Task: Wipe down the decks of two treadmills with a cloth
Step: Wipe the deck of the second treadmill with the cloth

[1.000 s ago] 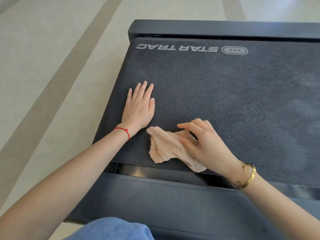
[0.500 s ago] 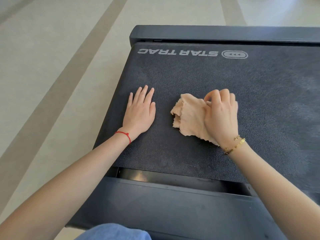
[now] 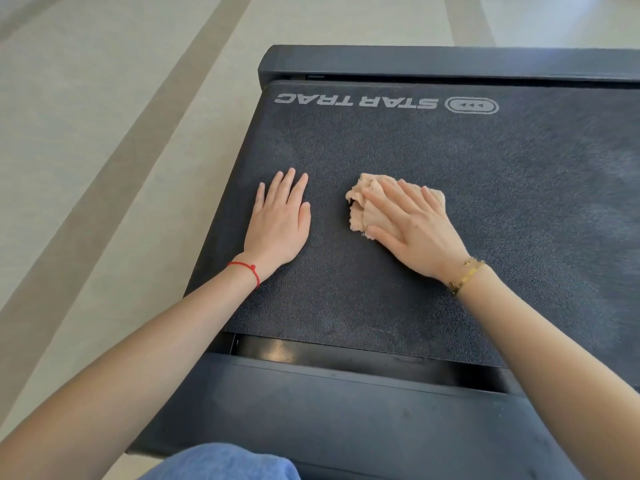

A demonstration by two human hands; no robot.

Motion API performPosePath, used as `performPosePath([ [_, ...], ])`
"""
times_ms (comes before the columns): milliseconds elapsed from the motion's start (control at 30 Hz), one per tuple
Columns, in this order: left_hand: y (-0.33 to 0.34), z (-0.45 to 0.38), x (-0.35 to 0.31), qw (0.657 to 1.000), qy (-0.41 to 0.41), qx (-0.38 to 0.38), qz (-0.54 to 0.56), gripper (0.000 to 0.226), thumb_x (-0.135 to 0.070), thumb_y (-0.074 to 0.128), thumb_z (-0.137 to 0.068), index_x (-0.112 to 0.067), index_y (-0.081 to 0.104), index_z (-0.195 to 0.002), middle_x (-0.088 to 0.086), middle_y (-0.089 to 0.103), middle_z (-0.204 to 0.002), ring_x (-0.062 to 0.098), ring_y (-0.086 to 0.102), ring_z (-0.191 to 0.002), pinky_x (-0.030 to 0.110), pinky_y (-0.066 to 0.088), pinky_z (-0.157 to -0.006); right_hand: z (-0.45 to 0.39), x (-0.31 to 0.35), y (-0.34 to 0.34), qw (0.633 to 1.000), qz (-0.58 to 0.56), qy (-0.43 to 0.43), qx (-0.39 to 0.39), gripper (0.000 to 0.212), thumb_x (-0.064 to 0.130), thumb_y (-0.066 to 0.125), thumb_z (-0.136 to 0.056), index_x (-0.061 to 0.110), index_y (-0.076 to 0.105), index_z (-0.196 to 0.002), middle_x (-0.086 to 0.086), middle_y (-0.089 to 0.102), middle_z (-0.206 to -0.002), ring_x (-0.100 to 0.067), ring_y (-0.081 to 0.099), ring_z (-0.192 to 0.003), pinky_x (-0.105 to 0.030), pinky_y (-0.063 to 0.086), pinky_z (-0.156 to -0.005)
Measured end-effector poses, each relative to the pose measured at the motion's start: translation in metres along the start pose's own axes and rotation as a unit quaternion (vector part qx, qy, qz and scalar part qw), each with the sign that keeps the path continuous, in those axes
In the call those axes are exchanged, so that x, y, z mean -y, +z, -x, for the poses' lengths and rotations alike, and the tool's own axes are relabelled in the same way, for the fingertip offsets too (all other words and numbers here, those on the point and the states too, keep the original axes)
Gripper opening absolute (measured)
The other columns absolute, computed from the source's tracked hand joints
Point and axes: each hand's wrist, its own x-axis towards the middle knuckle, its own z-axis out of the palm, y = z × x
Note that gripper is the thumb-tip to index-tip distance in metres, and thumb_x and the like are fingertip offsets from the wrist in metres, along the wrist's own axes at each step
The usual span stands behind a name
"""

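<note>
- while the right hand (image 3: 412,226) lies flat on the cloth (image 3: 360,209), fingers straight and spread, it presses the cloth onto the belt (image 3: 450,161) just left of the frame's centre; nothing is curled round it.
- the left hand (image 3: 280,223) rests flat on the belt to the left of the cloth, fingers straight and together, holding nothing, near but not touching the cloth.
- a red cord (image 3: 247,270) circles the left wrist and a gold bracelet (image 3: 465,275) the right.
- the cloth is small, peach-coloured and looped like towelling, bunched in soft folds; its left edge and a strip at the top show past the fingers, the rest is under the palm.
- by its look it is light and limp: it will crumple and roll under a push instead of sliding as a sheet, so a flat palm over its middle, with the fingers spread to pin the edges, seems the surest hold.
- the belt is dark and grainy, which should drag at the loops; i judge firm downward pressure will be needed to keep the cloth from bunching out at the side.
- white lettering reading star trac (image 3: 356,102), upside down from here, sits at the upper middle, with the dark end cap (image 3: 450,64) above it.
- a dark frame rail (image 3: 346,410) crosses the lower part, and pale striped floor (image 3: 104,133) fills the left.
- only this one deck shows, with much of the belt to the right yet to cover, so the task looks far from finished.
</note>
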Motion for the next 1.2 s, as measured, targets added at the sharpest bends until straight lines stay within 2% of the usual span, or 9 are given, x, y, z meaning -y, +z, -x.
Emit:
performPosePath([
  [167, -0.001, 0.001, 0.000, 1.000, 0.007, 0.002, -0.002, 0.053, -0.032, 0.024, -0.106, -0.018, 0.016, -0.157, 0.005, 0.013, -0.165, 0.022, 0.005, -0.153, 0.045, 0.004, -0.124, 0.012, 0.015, 0.003, 0.996, -0.083, -0.018, -0.042, 0.049, 0.030, 0.039, -0.104, 0.028, 0.029, -0.152, 0.006, 0.036, -0.154, -0.022, 0.023, -0.148, -0.035, 0.005, -0.122],
  [267, -0.001, 0.002, 0.000, 1.000, 0.006, 0.009, -0.010, 0.054, -0.032, 0.024, -0.107, -0.017, 0.015, -0.158, 0.006, 0.011, -0.165, 0.023, 0.004, -0.153, 0.047, 0.003, -0.124, 0.032, 0.013, 0.005, 0.995, -0.083, -0.050, -0.013, 0.050, 0.037, 0.036, -0.103, 0.031, 0.027, -0.152, 0.010, 0.026, -0.156, -0.016, 0.013, -0.150, -0.032, 0.000, -0.122],
  [400, -0.003, -0.005, -0.008, 1.000, 0.016, 0.016, -0.012, 0.055, -0.033, 0.024, -0.106, -0.017, 0.014, -0.158, 0.006, 0.010, -0.165, 0.024, 0.001, -0.153, 0.053, 0.001, -0.122, 0.024, 0.001, 0.007, 0.997, -0.031, -0.065, 0.002, 0.052, 0.045, 0.031, -0.102, 0.036, 0.024, -0.152, 0.009, 0.015, -0.162, -0.017, 0.007, -0.151, -0.041, 0.003, -0.122],
  [533, -0.002, -0.025, -0.029, 0.999, 0.043, 0.023, 0.000, 0.055, -0.034, 0.023, -0.106, -0.018, 0.013, -0.158, 0.003, 0.008, -0.166, 0.021, -0.002, -0.153, 0.053, -0.001, -0.122, -0.025, -0.030, 0.006, 0.999, -0.003, 0.042, -0.026, 0.052, 0.037, 0.039, -0.102, 0.033, 0.025, -0.152, 0.001, 0.020, -0.161, -0.030, 0.016, -0.148, -0.048, 0.010, -0.118],
  [633, 0.000, -0.044, -0.042, 0.999, 0.040, 0.030, 0.007, 0.056, -0.033, 0.023, -0.106, -0.018, 0.011, -0.158, 0.003, 0.006, -0.166, 0.021, -0.003, -0.153, 0.054, -0.002, -0.122, -0.058, -0.041, -0.001, 0.991, -0.010, 0.117, -0.062, 0.047, 0.032, 0.034, -0.105, 0.031, 0.028, -0.151, 0.000, 0.028, -0.158, -0.030, 0.022, -0.145, -0.044, 0.010, -0.115],
  [700, 0.001, -0.057, -0.042, 0.999, 0.042, 0.025, -0.001, 0.056, -0.033, 0.023, -0.106, -0.018, 0.009, -0.158, 0.004, 0.005, -0.166, 0.022, -0.003, -0.153, 0.054, -0.001, -0.122, -0.053, -0.031, 0.003, 0.995, -0.024, 0.064, -0.075, 0.046, 0.026, 0.036, -0.105, 0.029, 0.031, -0.150, 0.003, 0.031, -0.157, -0.025, 0.024, -0.144, -0.041, 0.008, -0.115],
  [833, 0.007, -0.078, -0.038, 0.999, 0.034, 0.024, -0.013, 0.057, -0.035, 0.023, -0.106, -0.019, 0.007, -0.158, 0.003, 0.004, -0.166, 0.022, -0.003, -0.153, 0.055, -0.002, -0.122, -0.032, -0.036, 0.009, 0.998, -0.059, -0.022, -0.028, 0.051, 0.030, 0.035, -0.105, 0.032, 0.022, -0.154, 0.010, 0.020, -0.159, -0.011, 0.007, -0.148, -0.036, -0.002, -0.121],
  [1067, 0.023, -0.092, -0.038, 1.000, -0.003, 0.014, -0.026, 0.059, -0.043, 0.014, -0.103, -0.025, 0.003, -0.158, -0.002, 0.001, -0.166, 0.019, -0.004, -0.153, 0.055, 0.000, -0.122, -0.151, -0.108, -0.001, 0.994, -0.014, 0.091, -0.051, 0.049, 0.030, 0.027, -0.106, 0.028, 0.019, -0.154, 0.001, 0.025, -0.160, -0.030, 0.011, -0.149, -0.047, 0.003, -0.120],
  [1200, 0.025, -0.093, -0.039, 0.999, -0.006, 0.001, -0.045, 0.063, -0.046, 0.006, -0.099, -0.025, 0.004, -0.158, -0.002, 0.003, -0.166, 0.019, -0.002, -0.153, 0.056, 0.005, -0.122, -0.223, -0.114, -0.002, 0.994, -0.024, 0.096, -0.055, 0.047, 0.030, 0.026, -0.106, 0.027, 0.024, -0.152, -0.004, 0.029, -0.158, -0.032, 0.018, -0.147, -0.052, 0.006, -0.120],
])
